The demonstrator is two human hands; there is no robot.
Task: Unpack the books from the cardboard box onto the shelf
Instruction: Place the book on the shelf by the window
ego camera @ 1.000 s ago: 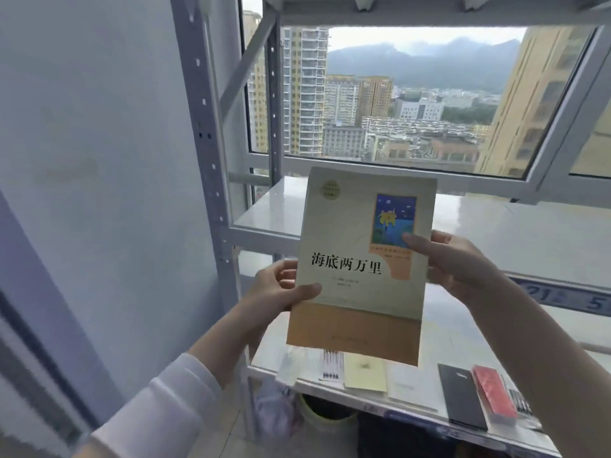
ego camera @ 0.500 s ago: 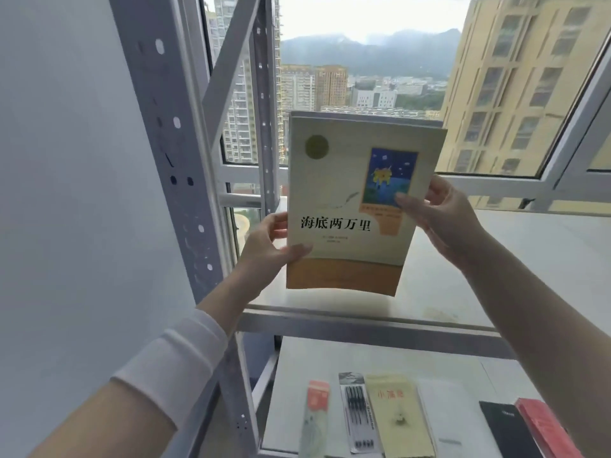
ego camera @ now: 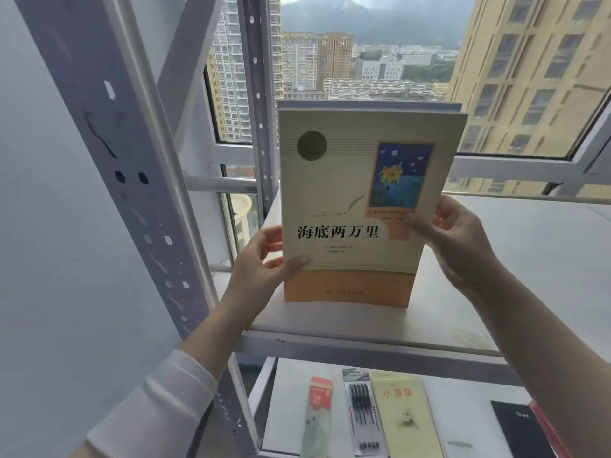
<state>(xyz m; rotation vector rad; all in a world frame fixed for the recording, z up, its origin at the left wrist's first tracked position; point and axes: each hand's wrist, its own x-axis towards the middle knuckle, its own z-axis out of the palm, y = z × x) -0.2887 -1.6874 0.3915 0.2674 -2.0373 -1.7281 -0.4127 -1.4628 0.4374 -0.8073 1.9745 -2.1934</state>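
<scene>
A cream and orange paperback book (ego camera: 350, 206) with black Chinese title and a small blue picture stands upright on the white upper shelf board (ego camera: 529, 259), cover facing me. My left hand (ego camera: 261, 269) grips its lower left edge, thumb across the cover. My right hand (ego camera: 453, 239) holds its right edge at mid height. The book's bottom edge looks to rest on the board near the shelf's left end. The cardboard box is out of view.
A grey perforated metal upright (ego camera: 132, 180) rises at left, next to a pale wall. On the lower shelf (ego camera: 287, 408) lie a red packet (ego camera: 320, 411), a pen pack (ego camera: 362, 414), a yellow notebook (ego camera: 403, 421), and a black diary (ego camera: 519, 431). A window with city buildings is behind.
Both hands have carried the book up from in front of the lower shelf to the upper shelf and set it upright on the board. My view moved closer and upward.
</scene>
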